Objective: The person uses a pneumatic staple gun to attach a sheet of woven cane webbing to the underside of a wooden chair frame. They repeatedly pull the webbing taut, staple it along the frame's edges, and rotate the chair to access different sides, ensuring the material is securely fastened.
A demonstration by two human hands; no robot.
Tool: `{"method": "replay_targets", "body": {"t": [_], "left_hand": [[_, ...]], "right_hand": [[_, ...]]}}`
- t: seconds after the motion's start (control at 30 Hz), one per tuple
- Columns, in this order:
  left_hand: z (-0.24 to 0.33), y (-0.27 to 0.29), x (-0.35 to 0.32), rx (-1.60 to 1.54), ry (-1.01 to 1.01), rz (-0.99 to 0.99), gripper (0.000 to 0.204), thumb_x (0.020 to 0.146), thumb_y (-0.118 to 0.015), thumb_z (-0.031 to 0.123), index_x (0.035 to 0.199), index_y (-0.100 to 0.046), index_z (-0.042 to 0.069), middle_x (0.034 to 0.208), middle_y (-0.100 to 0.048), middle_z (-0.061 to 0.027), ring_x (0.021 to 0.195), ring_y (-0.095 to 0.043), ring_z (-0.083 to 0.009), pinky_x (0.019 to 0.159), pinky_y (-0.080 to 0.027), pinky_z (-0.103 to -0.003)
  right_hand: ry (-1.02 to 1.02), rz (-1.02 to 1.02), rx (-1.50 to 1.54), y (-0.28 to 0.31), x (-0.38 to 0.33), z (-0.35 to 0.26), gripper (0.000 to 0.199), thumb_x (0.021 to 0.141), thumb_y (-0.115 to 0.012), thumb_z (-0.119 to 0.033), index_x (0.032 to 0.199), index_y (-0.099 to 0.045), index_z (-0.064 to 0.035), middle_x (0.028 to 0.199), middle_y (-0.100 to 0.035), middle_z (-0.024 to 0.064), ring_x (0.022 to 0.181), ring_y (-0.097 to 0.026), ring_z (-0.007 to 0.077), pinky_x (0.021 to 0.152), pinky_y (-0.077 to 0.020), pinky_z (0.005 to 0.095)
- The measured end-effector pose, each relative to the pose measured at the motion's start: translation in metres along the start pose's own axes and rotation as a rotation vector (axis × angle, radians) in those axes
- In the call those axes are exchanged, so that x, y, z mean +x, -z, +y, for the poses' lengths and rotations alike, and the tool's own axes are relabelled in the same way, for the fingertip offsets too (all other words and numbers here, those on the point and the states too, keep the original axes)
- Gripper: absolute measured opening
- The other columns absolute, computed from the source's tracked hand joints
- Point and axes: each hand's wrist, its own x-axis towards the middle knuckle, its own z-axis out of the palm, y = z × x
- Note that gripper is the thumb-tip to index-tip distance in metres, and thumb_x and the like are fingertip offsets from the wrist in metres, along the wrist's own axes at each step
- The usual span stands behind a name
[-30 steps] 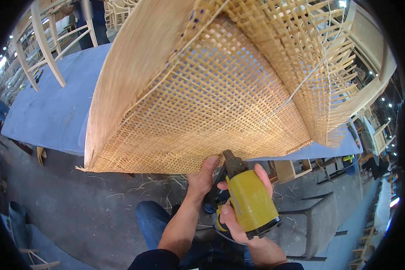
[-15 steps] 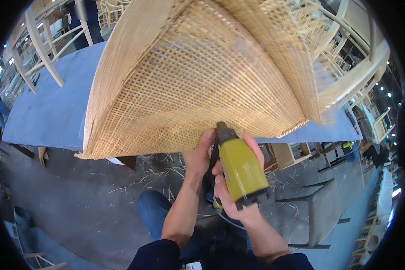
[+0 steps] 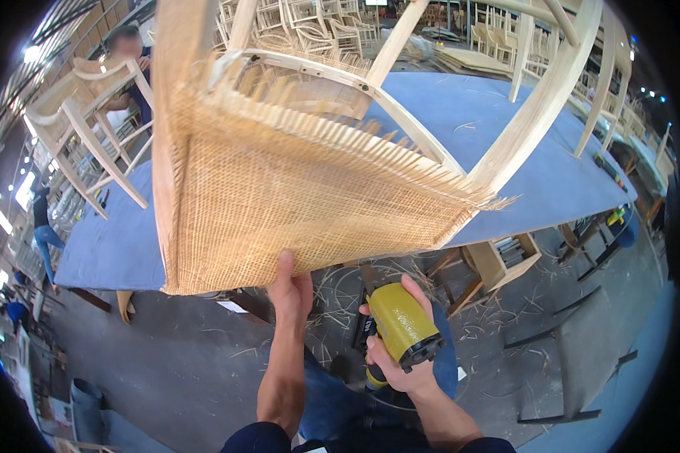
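A wooden chair frame [image 3: 400,113] with a woven cane seat [image 3: 295,204] stands tipped on the blue table [image 3: 506,151], its cane panel facing me with frayed strand ends along the top edge. My left hand [image 3: 291,291] grips the lower edge of the cane seat from below. Just to its right and a little lower, my right hand [image 3: 397,351] holds a yellow stapler gun [image 3: 402,325], whose nose points up toward the seat's bottom edge.
Another bare chair frame [image 3: 91,128] stands at the table's left end, with a person behind it. Many more frames are stacked at the back. Cane scraps [image 3: 340,291] litter the grey floor. A wooden box [image 3: 506,260] and dark metal stands sit under the table's right side.
The chair has been turned and tipped, so the seat's frayed edge and legs now show. My right hand with the stapler gun has drawn down and away from the seat's edge.
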Motion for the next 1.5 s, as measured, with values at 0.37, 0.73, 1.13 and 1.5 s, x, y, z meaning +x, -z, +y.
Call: {"method": "replay_targets", "body": {"t": [0.37, 0.73, 1.13, 1.5], "left_hand": [[-0.031, -0.028, -0.057, -0.062, 0.353, 0.108, 0.051, 0.100, -0.064, 0.035, 0.140, -0.048, 0.008, 0.146, -0.049, -0.0111, 0.144, -0.042, -0.0326, 0.122, -0.034, -0.048], [-0.064, -0.061, -0.024, -0.031, 0.300, 0.035, 0.056, 0.094, -0.076, 0.018, 0.142, -0.049, 0.010, 0.141, -0.056, -0.0043, 0.130, -0.054, -0.0210, 0.114, -0.040, -0.042], [-0.083, -0.032, -0.018, 0.109, -0.022, -0.059, 0.052, 0.095, -0.073, 0.004, 0.141, -0.051, 0.004, 0.134, -0.060, -0.0068, 0.121, -0.058, -0.0194, 0.109, -0.045, -0.038], [-0.063, -0.031, -0.022, 0.480, 0.198, 0.075, 0.052, 0.095, -0.076, 0.015, 0.138, -0.052, 0.000, 0.129, -0.061, -0.0081, 0.116, -0.058, -0.0183, 0.102, -0.047, -0.035]], "right_hand": [[-0.170, 0.131, 0.272, 0.027, -0.001, 0.013, 0.090, 0.082, -0.065, 0.010, 0.159, -0.020, -0.0033, 0.126, -0.061, 0.0219, 0.102, -0.067, 0.0200, 0.064, -0.0564, 0.0247], [0.017, 0.123, 0.120, 0.013, 0.007, 0.012, 0.089, 0.083, -0.066, 0.009, 0.159, -0.020, -0.0012, 0.124, -0.063, 0.0202, 0.098, -0.070, 0.0207, 0.071, -0.0587, 0.0282], [0.044, 0.037, -0.079, 0.019, 0.026, 0.015, 0.093, 0.082, -0.063, 0.010, 0.160, -0.017, -0.0070, 0.126, -0.058, 0.0200, 0.104, -0.067, 0.0236, 0.060, -0.0579, 0.0262], [-0.127, 0.097, 0.066, 0.000, 0.035, 0.015, 0.088, 0.081, -0.062, 0.007, 0.158, -0.020, 0.0013, 0.128, -0.056, 0.0155, 0.117, -0.064, 0.0247, 0.101, -0.0498, 0.0373]]}}
